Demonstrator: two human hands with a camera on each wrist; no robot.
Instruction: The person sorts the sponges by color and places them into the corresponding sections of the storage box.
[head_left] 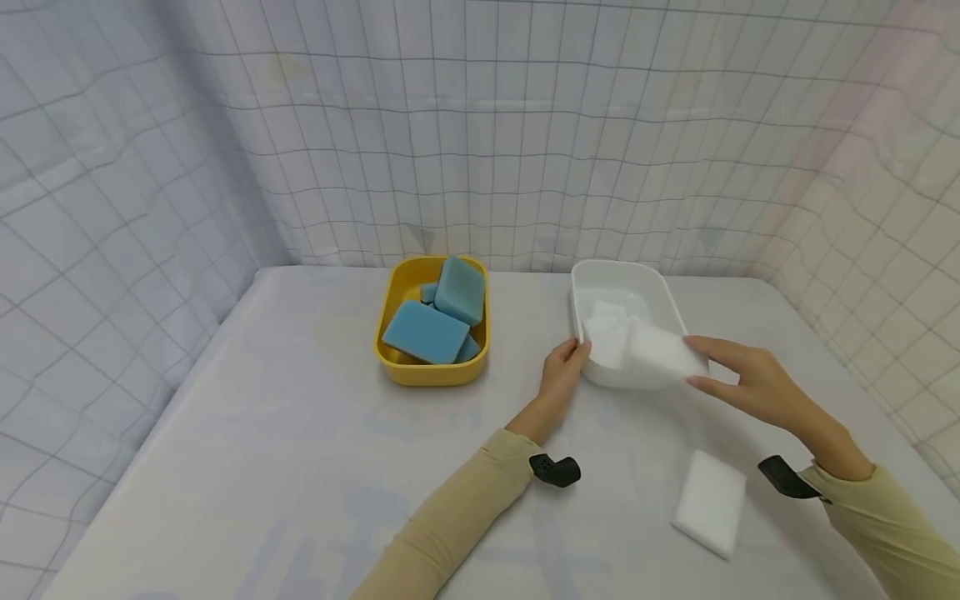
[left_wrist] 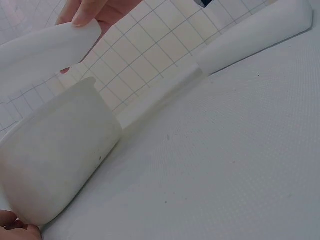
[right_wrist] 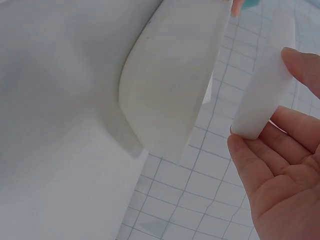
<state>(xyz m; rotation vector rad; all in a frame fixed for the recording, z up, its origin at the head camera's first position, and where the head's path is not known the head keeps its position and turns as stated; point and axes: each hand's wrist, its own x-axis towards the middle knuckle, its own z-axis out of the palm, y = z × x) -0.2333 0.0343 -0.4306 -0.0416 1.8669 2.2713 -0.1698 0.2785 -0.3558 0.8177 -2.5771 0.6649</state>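
A white plastic tub (head_left: 622, 380) stands at the right of the table, with white blocks (head_left: 606, 323) inside it. My left hand (head_left: 558, 379) holds the tub at its left front side, fingers curled against the wall. My right hand (head_left: 757, 383) pinches the end of a white sponge block (head_left: 666, 352) between thumb and fingers. In the right wrist view, that sponge (right_wrist: 267, 80) is above the level of the tub's rim. Another white sponge block (head_left: 710, 504) lies flat on the table, nearer than the tub and below my right hand.
To the left, a yellow tub (head_left: 433, 375) contains several blue sponges (head_left: 426, 332), some leaning over each other. A white cloth covers the table (head_left: 300, 450). White curtains with a grid pattern (head_left: 487, 150) hang behind the table and along both sides.
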